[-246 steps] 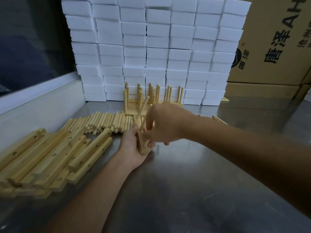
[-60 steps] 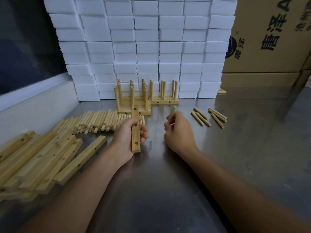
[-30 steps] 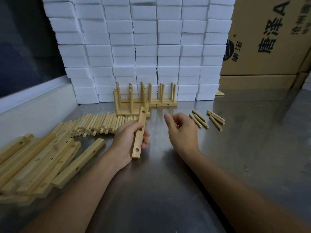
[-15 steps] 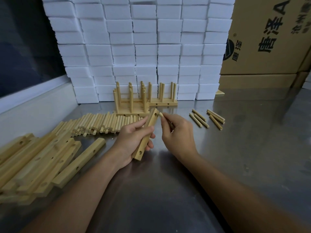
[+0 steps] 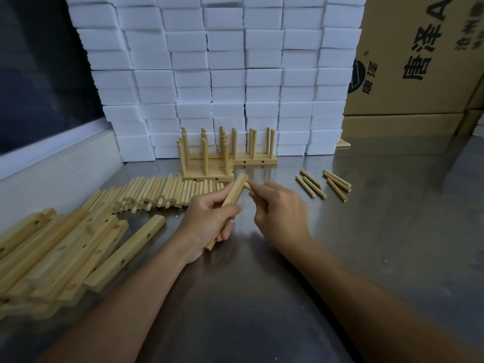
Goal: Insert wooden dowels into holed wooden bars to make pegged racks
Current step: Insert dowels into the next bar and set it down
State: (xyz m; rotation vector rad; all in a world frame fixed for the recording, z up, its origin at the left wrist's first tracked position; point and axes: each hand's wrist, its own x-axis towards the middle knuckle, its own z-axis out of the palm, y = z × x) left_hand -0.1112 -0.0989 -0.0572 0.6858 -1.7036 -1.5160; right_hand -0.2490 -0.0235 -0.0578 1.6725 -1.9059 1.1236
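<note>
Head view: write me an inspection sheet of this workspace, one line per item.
Surface: metal table, shiny, bare in the near part.
Job's things: holed bar tilted in the left hand; dowel at the bar's far end, pinched by the right hand; pile of holed bars at left; row of dowels behind the hands; loose dowels at right; finished pegged racks upright at the back.
Clutter: nothing seen.
Grip: left wraps the bar; right pinches the dowel.
Cables: nothing seen.
Surroundings: stacked white blocks behind; cardboard boxes at right; dark window at left.
</note>
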